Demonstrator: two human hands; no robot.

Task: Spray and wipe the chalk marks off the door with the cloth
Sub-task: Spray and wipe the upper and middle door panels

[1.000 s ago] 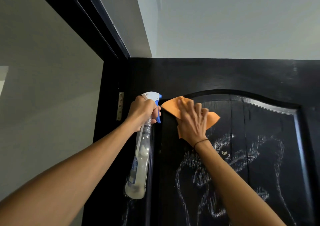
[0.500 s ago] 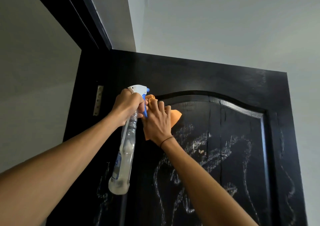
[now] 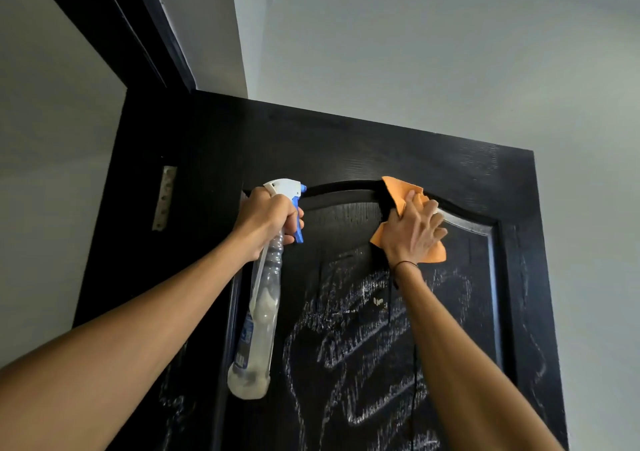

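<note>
The left hand (image 3: 265, 218) has its grip wrapped round the neck of the spray bottle (image 3: 258, 315), with a finger on the blue trigger. The bottle hangs with its long axis close to vertical, base down and tilted slightly to the left, its white nozzle pointing right across the door (image 3: 346, 146). It sits in front of the left edge of the door's arched panel.

The right hand (image 3: 414, 232) lies flat, fingers spread and straight, pressing the orange cloth (image 3: 401, 191) against the door at the top of the arched moulding. The cloth is crumpled, one corner poking up and left above the fingers.

White chalk marks (image 3: 360, 333) cover the panel below both hands. A metal hinge plate (image 3: 164, 198) shows on the frame to the left.
</note>
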